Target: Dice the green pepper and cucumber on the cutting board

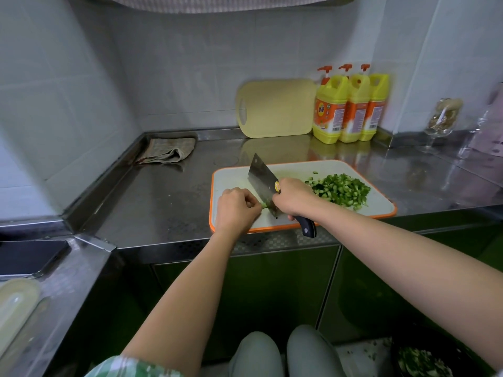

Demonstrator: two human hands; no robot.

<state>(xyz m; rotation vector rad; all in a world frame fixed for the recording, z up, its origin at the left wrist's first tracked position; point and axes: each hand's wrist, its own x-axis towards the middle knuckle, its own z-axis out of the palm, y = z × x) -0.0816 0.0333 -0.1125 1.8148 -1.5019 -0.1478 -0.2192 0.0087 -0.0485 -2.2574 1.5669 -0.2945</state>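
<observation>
Steel counter (163, 202) runs along a tiled corner, and a white board (231, 172) with an orange rim lies flat at its near edge. On the board's right half sits a heap of green dice (340, 189), with a few stray bits just behind it.

The left hand (236, 206) rests on the board's near left part. Its fingers are curled tight and pin a small green stub (264, 204) at their tips. So little of the stub shows that I cannot tell whether it is pepper or cucumber.

The right hand (292, 195) is wrapped round the cleaver (261, 178) where blade meets handle. The dark handle end sticks out under the hand, past the board's near rim. The blade slants away toward the wall, and its edge comes down right beside the stub, close to the left fingertips.

Against the back wall leans a yellow board (275, 108), and three yellow bottles (351, 104) with orange pumps stand just to its right. A crumpled cloth (168, 151) lies in the far left corner. A stemmed glass (441, 123) stands far right. A phone (30, 257) lies on the lower ledge at left. Down by the floor at right, a dark bowl (419, 360) holds more green pieces.
</observation>
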